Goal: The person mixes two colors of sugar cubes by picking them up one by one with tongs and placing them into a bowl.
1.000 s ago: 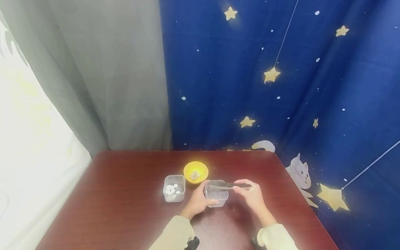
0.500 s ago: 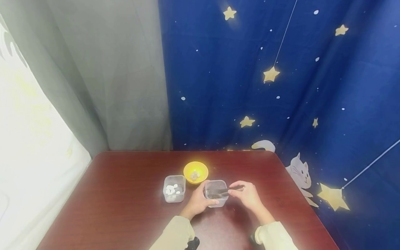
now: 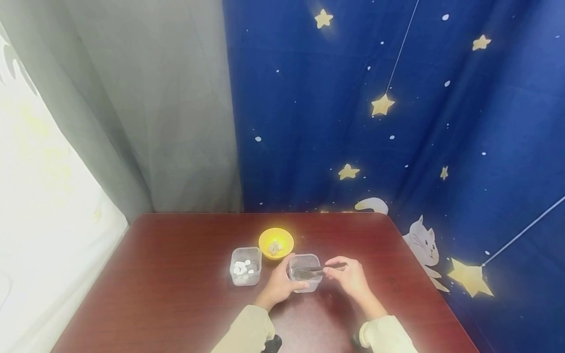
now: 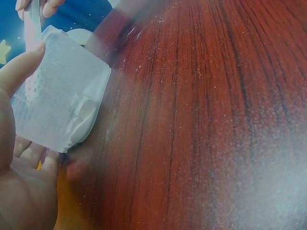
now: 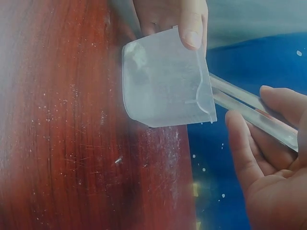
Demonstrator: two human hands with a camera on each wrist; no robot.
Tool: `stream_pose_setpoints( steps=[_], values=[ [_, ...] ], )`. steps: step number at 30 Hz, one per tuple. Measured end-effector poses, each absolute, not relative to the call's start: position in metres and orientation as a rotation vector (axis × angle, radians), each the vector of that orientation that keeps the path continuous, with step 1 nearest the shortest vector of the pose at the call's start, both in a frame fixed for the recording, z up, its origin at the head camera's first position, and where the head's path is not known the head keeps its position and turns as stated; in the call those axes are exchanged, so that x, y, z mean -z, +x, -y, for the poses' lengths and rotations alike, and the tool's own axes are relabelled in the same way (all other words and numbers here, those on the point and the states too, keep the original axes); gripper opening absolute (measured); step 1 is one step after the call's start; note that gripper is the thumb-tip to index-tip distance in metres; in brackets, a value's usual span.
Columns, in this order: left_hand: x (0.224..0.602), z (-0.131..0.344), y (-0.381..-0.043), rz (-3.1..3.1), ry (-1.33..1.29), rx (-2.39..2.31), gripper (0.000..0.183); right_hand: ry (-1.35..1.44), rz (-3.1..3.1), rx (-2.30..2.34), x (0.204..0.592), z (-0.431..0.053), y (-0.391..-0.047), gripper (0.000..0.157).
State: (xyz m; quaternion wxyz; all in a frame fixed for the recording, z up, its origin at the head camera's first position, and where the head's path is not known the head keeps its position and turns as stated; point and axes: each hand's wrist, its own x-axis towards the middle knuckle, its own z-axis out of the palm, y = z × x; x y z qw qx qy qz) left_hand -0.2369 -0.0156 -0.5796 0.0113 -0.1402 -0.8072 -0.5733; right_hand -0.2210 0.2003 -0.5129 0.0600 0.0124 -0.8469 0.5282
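The head view looks bright but milky to me: the white cloth [image 3: 39,211] on my left is washed out, and a soft halo rings the yellow bowl [image 3: 287,240]. Pale sheen lies on the table [image 3: 167,304] between my sleeves [image 3: 244,331], with a dark shadow below my right hand [image 3: 350,279]. Detail inside the clear container [image 3: 312,286] is too soft to read. My wrist views are dimmer, bluish and hazy; glare whitens the left one's lower right corner.
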Motion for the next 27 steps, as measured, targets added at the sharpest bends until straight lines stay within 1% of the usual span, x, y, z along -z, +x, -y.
stream_pose_setpoints(
  steps=[4,6,15,21,27],
  values=[
    [0.5782,0.0156,-0.2362,2.538,-0.397,1.775,0.097,0.059,2.569,-1.554,0.5114,-0.2015,-0.2215,0.012],
    [0.5778,0.0158,-0.2361,2.541,-0.39,1.769,0.097,0.07,2.578,-1.539,0.5099,-0.2009,-0.2221,0.013],
    [0.5778,0.0149,-0.2362,2.522,-0.428,1.772,0.088,0.057,2.576,-1.572,0.5099,-0.195,-0.2235,0.013],
    [0.5766,0.015,-0.236,2.505,-0.457,1.785,0.081,0.053,2.603,-1.498,0.5103,-0.1987,-0.2247,0.015],
    [0.576,0.0156,-0.2355,2.498,-0.459,1.803,0.08,0.066,2.613,-1.443,0.5091,-0.1988,-0.2256,0.015]
  ],
)
